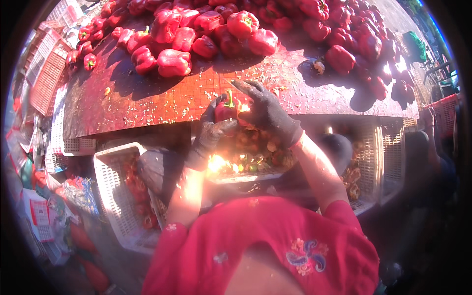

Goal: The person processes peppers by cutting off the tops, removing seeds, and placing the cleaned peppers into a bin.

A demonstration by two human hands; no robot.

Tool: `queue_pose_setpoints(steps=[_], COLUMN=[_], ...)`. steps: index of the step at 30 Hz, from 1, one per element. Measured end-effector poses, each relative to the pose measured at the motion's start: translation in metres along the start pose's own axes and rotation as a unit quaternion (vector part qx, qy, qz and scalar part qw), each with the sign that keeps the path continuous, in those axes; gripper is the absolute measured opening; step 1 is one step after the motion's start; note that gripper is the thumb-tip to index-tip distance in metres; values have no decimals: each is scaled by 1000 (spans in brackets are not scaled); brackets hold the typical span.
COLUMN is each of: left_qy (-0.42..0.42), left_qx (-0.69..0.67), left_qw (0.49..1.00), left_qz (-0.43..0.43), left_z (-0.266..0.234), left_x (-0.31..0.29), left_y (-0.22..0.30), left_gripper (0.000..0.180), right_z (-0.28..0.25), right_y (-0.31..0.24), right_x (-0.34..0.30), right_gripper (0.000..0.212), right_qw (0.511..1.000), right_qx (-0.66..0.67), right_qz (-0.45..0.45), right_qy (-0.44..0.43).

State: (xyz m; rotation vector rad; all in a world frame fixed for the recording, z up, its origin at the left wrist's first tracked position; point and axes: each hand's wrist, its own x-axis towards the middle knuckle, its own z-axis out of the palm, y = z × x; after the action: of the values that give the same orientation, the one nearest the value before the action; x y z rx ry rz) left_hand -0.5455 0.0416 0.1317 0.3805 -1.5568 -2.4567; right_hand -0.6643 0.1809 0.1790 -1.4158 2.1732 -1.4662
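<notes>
My gloved left hand (211, 129) grips a red bell pepper (226, 112) at the table's near edge, its green stem pointing up. My gloved right hand (270, 110) is close on the pepper's right side, its fingers bent and one reaching out over the stem. Something pale and narrow shows at that fingertip; glare and the glove hide what it is. Below both hands stands a crate (248, 178) with green and pale pepper scraps in it. Many whole red peppers (174, 63) are heaped on the far part of the table.
The reddish tabletop (147, 101) is strewn with pale seeds. At my left a white crate (110, 196) contains red pepper pieces (140, 189). Another crate (368, 164) at my right contains pale scraps. More crates (49, 73) are stacked at the far left. Strong sunlight causes glare.
</notes>
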Motion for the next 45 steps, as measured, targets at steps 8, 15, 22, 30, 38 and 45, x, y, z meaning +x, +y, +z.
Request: queue_pose_setpoints(steps=[8, 15, 22, 30, 38, 45], left_qy=[-61, 67, 175, 385, 321, 494], left_qx=[4, 51, 30, 249, 620, 228], left_qw=[995, 995, 983, 876, 712, 838], left_qz=[84, 58, 55, 148, 78, 38], left_z=[17, 26, 33, -95, -129, -89], left_x=[21, 41, 59, -98, -55, 151], left_y=[16, -5, -6, 125, 105, 57], left_gripper=[62, 32, 31, 30, 75, 56], right_z=[0, 1, 37, 19, -7, -19], right_y=[6, -3, 65, 23, 26, 39], right_x=[38, 26, 18, -2, -55, -45], right_gripper=[24, 18, 14, 24, 39, 35], right_qw=[994, 979, 990, 912, 996, 889], right_qx=[-68, 166, 81, 324, 69, 355], right_qz=[-40, 111, 57, 249, -20, 288], right_qy=[-77, -46, 105, 42, -55, -5])
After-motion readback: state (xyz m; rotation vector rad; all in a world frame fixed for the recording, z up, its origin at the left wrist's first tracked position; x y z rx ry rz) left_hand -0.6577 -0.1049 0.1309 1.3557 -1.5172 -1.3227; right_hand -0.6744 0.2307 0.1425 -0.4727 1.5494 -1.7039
